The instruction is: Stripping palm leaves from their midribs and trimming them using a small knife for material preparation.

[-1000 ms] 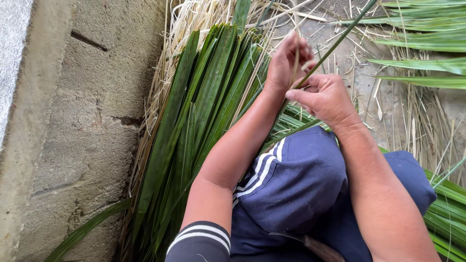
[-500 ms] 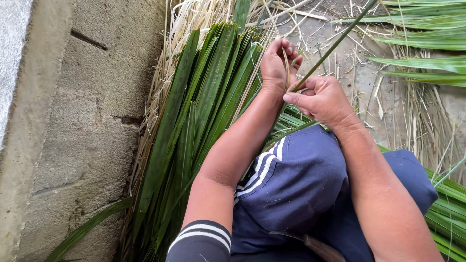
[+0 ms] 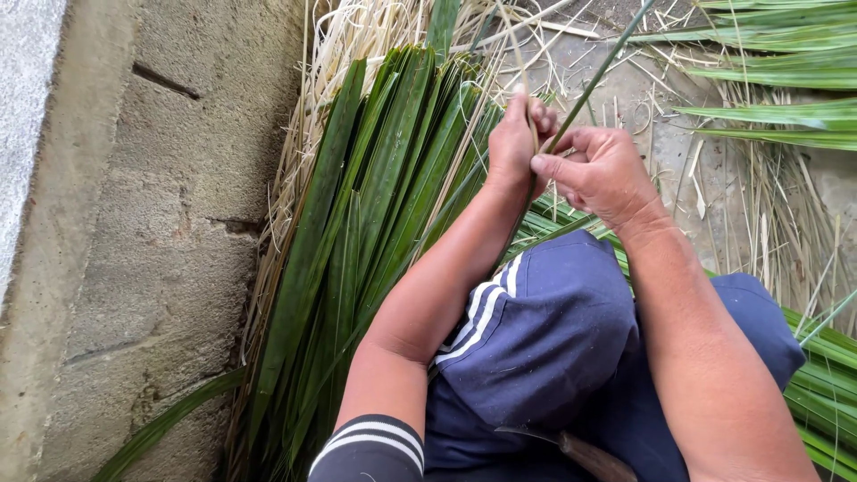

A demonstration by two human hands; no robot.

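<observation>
Both hands are meeting just above the middle of the frame, and I am watching them work one thin green leaf rib (image 3: 596, 78). My left hand (image 3: 516, 141) is closing its fingers around a pale strip peeling off it, while my right hand (image 3: 600, 174) is pinching the rib between thumb and forefinger, the two hands touching. The rib is running up toward the top edge, right of centre. I am judging it light, springy and fairly stiff along its length, likely to snap if bent sharply (the edges may cut), so low down near the pinch seems the place to hold it. Under my left forearm a bundle of long green leaves (image 3: 375, 205) is lying beside dry straw (image 3: 344, 40), with a concrete wall (image 3: 152, 223) filling the left of the frame.
</observation>
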